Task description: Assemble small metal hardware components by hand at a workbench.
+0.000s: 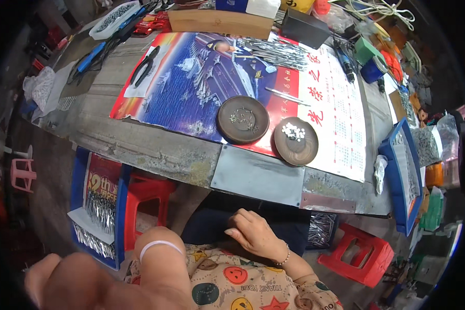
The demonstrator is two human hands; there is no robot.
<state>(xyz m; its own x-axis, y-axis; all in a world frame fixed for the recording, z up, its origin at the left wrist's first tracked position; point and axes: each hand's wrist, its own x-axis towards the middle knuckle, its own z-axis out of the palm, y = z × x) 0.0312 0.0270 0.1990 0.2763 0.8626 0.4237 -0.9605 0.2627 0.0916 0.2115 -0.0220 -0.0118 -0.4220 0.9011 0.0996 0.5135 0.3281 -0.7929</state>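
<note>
My left hand (82, 279) is raised very close at the lower left, large and blurred. Its finger position is unclear, and whatever it touches is hidden. A thin white band (160, 243) circles that arm. My right hand (250, 232) rests over my dark-clothed lap, back upward, fingers loosely bent and thumb apart, with nothing visible in it. A beaded bracelet (284, 256) is on its wrist. Beyond it, on the worktable, stand a brown round dish (227, 132) with small metal pieces and another brown dish (299, 155) with small white pieces.
A printed poster (341, 139) covers much of the worktable (175, 150). On it lie pliers (145, 67), tweezers (289, 97) and a pile of thin metal tools (276, 53). Blue trays (123, 217) (405, 206) flank the bench; red stools (359, 253) (147, 194) stand below.
</note>
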